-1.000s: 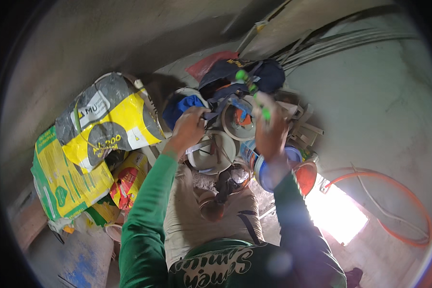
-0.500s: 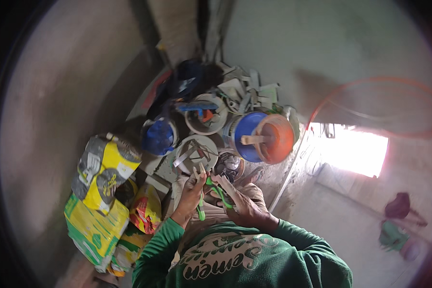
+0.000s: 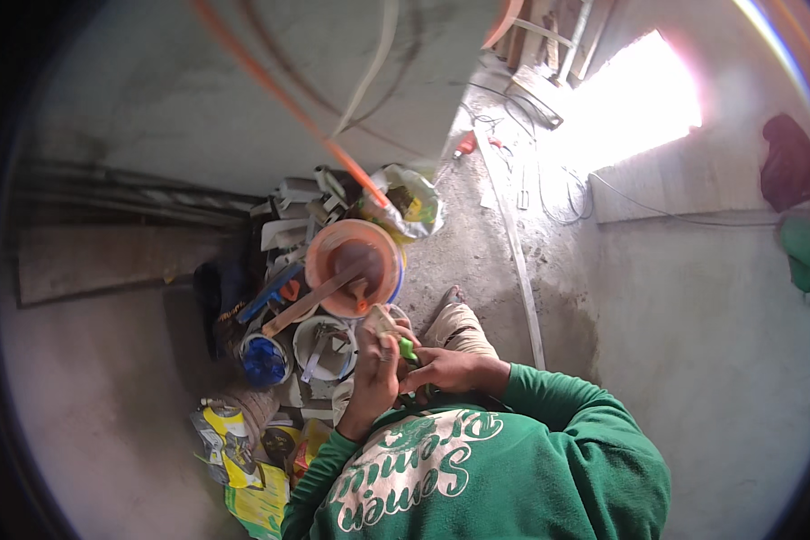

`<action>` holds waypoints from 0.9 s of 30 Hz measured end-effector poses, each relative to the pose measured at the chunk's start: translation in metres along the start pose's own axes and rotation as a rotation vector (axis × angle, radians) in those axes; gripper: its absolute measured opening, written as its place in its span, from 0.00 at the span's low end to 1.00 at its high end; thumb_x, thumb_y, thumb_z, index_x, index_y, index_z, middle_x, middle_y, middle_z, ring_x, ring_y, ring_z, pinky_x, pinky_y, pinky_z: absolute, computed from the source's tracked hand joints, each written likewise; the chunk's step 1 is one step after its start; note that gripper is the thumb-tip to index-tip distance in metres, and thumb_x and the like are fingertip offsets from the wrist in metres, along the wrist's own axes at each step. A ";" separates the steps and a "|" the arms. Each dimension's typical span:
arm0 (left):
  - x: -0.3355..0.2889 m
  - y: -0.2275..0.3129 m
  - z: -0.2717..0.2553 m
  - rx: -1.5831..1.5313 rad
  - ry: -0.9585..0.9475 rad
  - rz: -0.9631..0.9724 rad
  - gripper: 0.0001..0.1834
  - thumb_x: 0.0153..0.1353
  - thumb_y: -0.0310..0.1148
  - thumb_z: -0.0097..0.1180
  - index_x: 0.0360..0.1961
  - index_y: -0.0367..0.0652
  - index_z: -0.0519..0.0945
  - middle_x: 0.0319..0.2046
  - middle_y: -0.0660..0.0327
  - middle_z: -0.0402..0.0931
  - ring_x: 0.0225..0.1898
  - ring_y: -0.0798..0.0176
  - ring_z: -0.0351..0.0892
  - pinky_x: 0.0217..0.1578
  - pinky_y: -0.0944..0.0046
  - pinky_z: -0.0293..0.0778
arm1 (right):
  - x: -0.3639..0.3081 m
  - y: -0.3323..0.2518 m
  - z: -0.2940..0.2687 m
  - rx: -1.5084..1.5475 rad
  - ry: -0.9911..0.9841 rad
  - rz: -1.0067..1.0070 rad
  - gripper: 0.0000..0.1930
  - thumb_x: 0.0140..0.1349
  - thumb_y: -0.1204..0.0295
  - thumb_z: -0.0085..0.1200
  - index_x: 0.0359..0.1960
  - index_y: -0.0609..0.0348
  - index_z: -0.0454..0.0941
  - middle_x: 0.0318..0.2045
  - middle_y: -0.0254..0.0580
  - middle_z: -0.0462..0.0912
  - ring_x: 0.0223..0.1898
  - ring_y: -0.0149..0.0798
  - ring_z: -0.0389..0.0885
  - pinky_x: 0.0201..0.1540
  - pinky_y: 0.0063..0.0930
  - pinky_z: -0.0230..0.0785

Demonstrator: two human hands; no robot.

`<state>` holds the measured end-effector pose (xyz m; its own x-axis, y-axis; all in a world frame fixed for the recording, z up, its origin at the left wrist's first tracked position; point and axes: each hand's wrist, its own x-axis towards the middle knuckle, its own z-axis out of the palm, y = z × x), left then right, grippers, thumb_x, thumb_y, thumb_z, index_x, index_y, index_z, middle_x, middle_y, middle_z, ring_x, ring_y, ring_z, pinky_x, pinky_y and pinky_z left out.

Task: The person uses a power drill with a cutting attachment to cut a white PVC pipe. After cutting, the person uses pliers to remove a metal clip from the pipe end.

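Observation:
My left hand (image 3: 375, 373) is closed in front of my chest, around a pale tan flat piece (image 3: 380, 321) that sticks out past its fingers. Between both hands shows a bright green object (image 3: 408, 350), partly hidden by the fingers; its kind I cannot make out. My right hand (image 3: 450, 370) is closed against it from the right, fingers bent toward the left hand. Just beyond the hands stands an orange bucket (image 3: 322, 243) with a long wooden stick (image 3: 319, 295) across it. A whitish bucket (image 3: 302, 335) with tools inside sits left of my left hand.
A bucket with blue content (image 3: 265, 360) and yellow-and-grey sacks (image 3: 228, 441) are at left. An open sack (image 3: 414, 202) stands behind the orange bucket. A long pale strip (image 3: 513, 243) lies on the floor near my foot (image 3: 450, 297). Cables (image 3: 558, 216) trail by the bright opening.
My view has turned to the right, so the buckets and sacks appear further left. My hands have come closer together, and less of the green object shows.

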<state>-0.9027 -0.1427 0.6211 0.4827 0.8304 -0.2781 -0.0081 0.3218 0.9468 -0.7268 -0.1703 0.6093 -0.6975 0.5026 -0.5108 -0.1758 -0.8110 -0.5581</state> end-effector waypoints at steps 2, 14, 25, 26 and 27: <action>0.032 0.011 0.045 0.098 -0.115 0.035 0.34 0.83 0.44 0.38 0.77 0.29 0.48 0.55 0.46 0.77 0.64 0.54 0.73 0.68 0.55 0.64 | -0.049 -0.010 -0.037 0.133 0.034 0.040 0.13 0.69 0.66 0.59 0.48 0.62 0.83 0.40 0.41 0.86 0.39 0.32 0.85 0.40 0.26 0.79; 0.237 0.047 0.099 0.365 -0.066 -0.014 0.29 0.79 0.37 0.53 0.71 0.27 0.63 0.63 0.48 0.72 0.61 0.61 0.77 0.62 0.63 0.73 | -0.219 0.027 -0.180 0.571 0.863 -0.430 0.26 0.61 0.78 0.49 0.64 0.65 0.72 0.49 0.50 0.86 0.46 0.43 0.87 0.44 0.36 0.80; 0.391 0.028 0.137 0.280 0.271 -0.198 0.56 0.66 0.45 0.69 0.79 0.28 0.44 0.75 0.35 0.55 0.71 0.45 0.68 0.67 0.55 0.69 | -0.257 -0.040 -0.279 0.714 0.952 -0.404 0.22 0.58 0.78 0.47 0.56 0.69 0.75 0.39 0.48 0.83 0.38 0.42 0.84 0.37 0.32 0.76; 0.405 0.022 0.137 0.273 0.315 -0.223 0.57 0.66 0.45 0.70 0.79 0.29 0.43 0.75 0.34 0.54 0.72 0.44 0.67 0.67 0.55 0.69 | -0.255 -0.052 -0.294 0.704 0.964 -0.439 0.22 0.58 0.78 0.48 0.56 0.69 0.75 0.39 0.48 0.83 0.38 0.42 0.84 0.37 0.32 0.76; 0.417 0.016 0.137 0.246 0.316 -0.214 0.61 0.63 0.43 0.72 0.79 0.29 0.40 0.77 0.33 0.50 0.74 0.40 0.64 0.67 0.53 0.70 | -0.253 -0.067 -0.313 0.713 1.011 -0.432 0.22 0.58 0.77 0.48 0.56 0.69 0.75 0.38 0.48 0.83 0.38 0.42 0.84 0.37 0.32 0.76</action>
<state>-0.5813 0.1460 0.5425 0.1596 0.8674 -0.4713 0.2899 0.4152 0.8623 -0.3213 -0.1499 0.5712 0.2788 0.5085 -0.8147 -0.7967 -0.3512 -0.4919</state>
